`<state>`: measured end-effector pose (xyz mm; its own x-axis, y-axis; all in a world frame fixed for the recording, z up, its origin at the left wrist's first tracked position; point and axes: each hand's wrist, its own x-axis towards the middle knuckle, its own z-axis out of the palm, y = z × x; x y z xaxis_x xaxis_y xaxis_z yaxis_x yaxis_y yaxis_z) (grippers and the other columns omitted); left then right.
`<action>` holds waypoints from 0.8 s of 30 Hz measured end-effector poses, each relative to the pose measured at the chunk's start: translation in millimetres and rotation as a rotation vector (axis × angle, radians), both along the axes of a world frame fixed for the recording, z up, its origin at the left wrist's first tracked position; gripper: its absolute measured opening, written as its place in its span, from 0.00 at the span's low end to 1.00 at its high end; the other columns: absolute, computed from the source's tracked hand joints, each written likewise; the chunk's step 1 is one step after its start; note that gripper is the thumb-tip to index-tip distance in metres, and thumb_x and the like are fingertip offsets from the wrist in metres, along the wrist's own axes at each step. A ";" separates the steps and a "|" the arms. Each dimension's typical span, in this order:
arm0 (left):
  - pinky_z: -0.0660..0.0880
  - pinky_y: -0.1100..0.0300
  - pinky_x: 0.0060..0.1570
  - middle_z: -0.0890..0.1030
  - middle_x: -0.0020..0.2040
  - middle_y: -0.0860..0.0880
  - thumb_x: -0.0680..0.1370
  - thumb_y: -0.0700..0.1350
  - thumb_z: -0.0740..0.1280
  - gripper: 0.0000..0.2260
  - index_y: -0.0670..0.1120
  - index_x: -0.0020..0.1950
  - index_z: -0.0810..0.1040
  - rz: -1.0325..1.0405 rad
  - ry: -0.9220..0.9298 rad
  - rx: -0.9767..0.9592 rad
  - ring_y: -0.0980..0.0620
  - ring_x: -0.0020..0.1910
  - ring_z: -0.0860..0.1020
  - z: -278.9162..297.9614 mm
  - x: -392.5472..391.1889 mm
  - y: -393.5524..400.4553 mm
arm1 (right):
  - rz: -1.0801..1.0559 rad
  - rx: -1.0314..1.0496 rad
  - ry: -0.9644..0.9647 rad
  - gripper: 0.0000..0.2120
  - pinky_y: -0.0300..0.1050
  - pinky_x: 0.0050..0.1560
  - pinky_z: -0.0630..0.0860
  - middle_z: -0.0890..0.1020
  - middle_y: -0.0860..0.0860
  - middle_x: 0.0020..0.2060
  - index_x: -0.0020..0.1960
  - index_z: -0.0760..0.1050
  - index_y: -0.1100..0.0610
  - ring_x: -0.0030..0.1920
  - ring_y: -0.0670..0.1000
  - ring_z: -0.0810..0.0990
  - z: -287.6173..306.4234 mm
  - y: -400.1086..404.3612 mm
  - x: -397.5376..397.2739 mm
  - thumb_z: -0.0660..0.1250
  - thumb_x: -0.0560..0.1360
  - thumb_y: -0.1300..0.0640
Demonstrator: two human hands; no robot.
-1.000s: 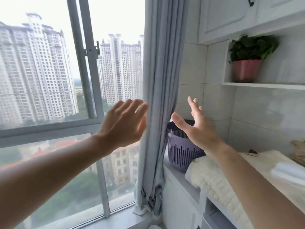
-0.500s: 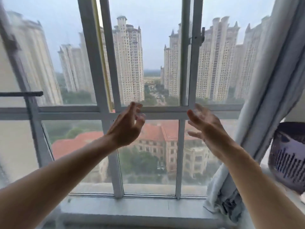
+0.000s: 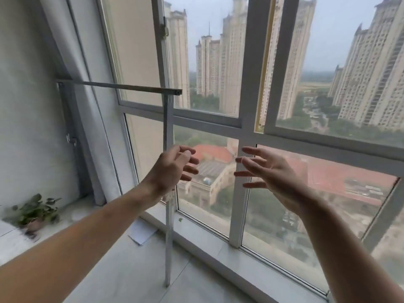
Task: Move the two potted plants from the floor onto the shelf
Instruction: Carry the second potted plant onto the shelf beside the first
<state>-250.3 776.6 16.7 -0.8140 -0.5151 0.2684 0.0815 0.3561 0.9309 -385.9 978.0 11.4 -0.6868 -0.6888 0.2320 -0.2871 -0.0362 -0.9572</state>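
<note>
Swinging left since the earlier frame, the view loses the curtain and basket. Both arms reach forward; the left hand (image 3: 172, 169) and right hand (image 3: 271, 171) each have an empty grip, fingers apart. Farther left, one potted plant (image 3: 35, 212) sits on the floor (image 3: 131, 270) beside the wall, blurred.

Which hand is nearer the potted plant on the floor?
The left hand; the potted plant sits far left by the wall, while the right hand is further right.
</note>
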 end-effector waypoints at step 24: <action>0.78 0.46 0.50 0.83 0.55 0.37 0.84 0.42 0.55 0.12 0.42 0.53 0.78 0.722 0.062 0.247 0.41 0.48 0.83 -46.1 141.0 -289.8 | 0.564 -0.049 -0.096 0.13 0.63 0.55 0.80 0.85 0.52 0.53 0.63 0.78 0.54 0.49 0.53 0.86 -48.6 -395.6 40.9 0.68 0.79 0.57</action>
<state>-109.3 486.8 -29.4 -0.2399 -0.9645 0.1107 -0.0379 0.1233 0.9916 -345.0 582.4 -37.2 -0.2354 -0.9449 0.2273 -0.1220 -0.2032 -0.9715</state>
